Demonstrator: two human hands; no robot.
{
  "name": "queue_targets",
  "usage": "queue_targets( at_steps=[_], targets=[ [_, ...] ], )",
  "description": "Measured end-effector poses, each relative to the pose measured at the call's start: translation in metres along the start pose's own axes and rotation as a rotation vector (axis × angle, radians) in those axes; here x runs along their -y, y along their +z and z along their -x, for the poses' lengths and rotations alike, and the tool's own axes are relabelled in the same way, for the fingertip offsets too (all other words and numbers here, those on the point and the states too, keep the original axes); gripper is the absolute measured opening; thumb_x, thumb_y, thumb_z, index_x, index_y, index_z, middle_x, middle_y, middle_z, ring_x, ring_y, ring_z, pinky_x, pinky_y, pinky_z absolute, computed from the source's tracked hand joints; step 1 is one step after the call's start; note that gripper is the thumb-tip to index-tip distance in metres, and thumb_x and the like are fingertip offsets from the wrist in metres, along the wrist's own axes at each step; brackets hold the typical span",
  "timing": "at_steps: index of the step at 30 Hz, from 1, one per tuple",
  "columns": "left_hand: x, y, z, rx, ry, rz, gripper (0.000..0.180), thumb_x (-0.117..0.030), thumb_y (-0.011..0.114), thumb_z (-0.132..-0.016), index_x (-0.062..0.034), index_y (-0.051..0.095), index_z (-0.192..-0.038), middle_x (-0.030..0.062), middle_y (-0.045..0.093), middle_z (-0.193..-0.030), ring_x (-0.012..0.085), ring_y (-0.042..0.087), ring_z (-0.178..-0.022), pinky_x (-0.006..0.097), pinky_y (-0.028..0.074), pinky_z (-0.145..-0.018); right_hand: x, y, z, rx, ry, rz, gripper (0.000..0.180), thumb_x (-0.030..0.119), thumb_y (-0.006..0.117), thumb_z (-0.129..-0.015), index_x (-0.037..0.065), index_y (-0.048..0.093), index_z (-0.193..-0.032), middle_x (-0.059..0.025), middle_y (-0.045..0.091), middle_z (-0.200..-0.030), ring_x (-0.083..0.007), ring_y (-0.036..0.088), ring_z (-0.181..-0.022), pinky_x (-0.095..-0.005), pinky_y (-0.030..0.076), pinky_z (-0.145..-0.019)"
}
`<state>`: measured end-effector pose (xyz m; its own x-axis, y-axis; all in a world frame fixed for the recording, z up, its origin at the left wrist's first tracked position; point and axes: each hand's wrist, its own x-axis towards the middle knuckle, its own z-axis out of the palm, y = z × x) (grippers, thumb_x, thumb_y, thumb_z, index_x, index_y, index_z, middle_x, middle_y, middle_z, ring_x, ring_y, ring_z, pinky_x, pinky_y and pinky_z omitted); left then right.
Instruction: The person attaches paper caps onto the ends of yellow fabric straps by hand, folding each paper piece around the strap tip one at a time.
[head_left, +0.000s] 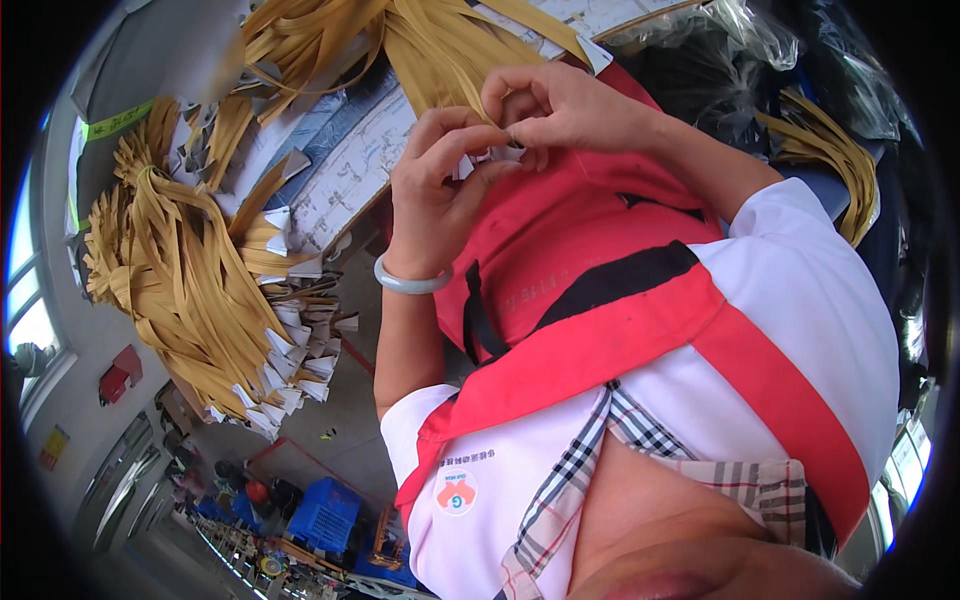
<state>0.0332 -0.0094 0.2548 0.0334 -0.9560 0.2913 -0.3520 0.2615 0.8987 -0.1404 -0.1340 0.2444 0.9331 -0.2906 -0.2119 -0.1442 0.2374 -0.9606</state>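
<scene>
My left hand (pixel 440 175), with a pale bangle at its wrist, is closed in a pinch in front of the red apron (pixel 560 230). My right hand (pixel 565 112) meets it, thumb and fingers pinched together at the same spot. Between them shows a small white end piece (pixel 466 166), apparently the end of a tan strap. Other flat tan straps (pixel 430 55) run from the table down to my fingers. The fingers hide most of what they grip.
A pale, marked worktable (pixel 350 180) carries more straps. At its left hangs a thick bundle of tan straps (pixel 190 260) with white ends. To the right are clear plastic bags (pixel 730 40) and another strap bundle (pixel 825 160). A blue crate (pixel 325 515) stands farther off.
</scene>
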Motion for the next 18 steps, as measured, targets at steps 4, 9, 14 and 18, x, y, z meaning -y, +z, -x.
queue_targets(
  at_steps=[4, 9, 14, 18],
  targets=[
    [0.002, -0.004, 0.004, 0.065, 0.038, -0.209, 0.021, 0.006, 0.075, -0.073, -0.0012, 0.066, -0.090, 0.0082, 0.062, -0.092, 0.0176, 0.062, -0.081, 0.027, 0.050, -0.069, -0.006, 0.005, 0.000, -0.048, 0.005, 0.095, 0.018, 0.006, 0.056, -0.091, 0.004, 0.055, -0.109, -0.0023, 0.063, -0.086, -0.0066, 0.062, -0.075, -0.0201, 0.052, -0.066],
    [0.016, -0.018, 0.010, 0.024, -0.026, 0.053, 0.016, 0.006, 0.072, -0.078, -0.0006, 0.064, -0.090, 0.0069, 0.062, -0.093, 0.0137, 0.061, -0.079, 0.024, 0.049, -0.070, 0.013, 0.002, -0.002, 0.111, -0.069, 0.087, 0.016, 0.010, 0.064, -0.092, 0.002, 0.061, -0.106, -0.0033, 0.063, -0.093, -0.0086, 0.060, -0.084, -0.0236, 0.050, -0.075],
    [0.021, -0.018, 0.003, -0.068, -0.204, 0.559, 0.014, 0.007, 0.071, -0.082, 0.0029, 0.064, -0.093, 0.0058, 0.064, -0.100, 0.0115, 0.059, -0.087, 0.024, 0.049, -0.076, 0.007, -0.006, -0.019, 0.090, -0.505, 0.334, 0.011, 0.006, 0.067, -0.091, 0.002, 0.061, -0.100, -0.0024, 0.058, -0.094, -0.0109, 0.056, -0.091, -0.0247, 0.047, -0.080],
    [0.016, -0.016, 0.002, -0.082, -0.235, 0.576, 0.019, 0.009, 0.071, -0.082, 0.0031, 0.065, -0.099, 0.0068, 0.065, -0.099, 0.0125, 0.063, -0.088, 0.024, 0.052, -0.078, 0.013, -0.006, -0.020, 0.074, -0.358, 0.139, 0.006, 0.002, 0.067, -0.089, 0.002, 0.062, -0.091, -0.0014, 0.059, -0.091, -0.0103, 0.057, -0.082, -0.0251, 0.048, -0.073]
  ],
)
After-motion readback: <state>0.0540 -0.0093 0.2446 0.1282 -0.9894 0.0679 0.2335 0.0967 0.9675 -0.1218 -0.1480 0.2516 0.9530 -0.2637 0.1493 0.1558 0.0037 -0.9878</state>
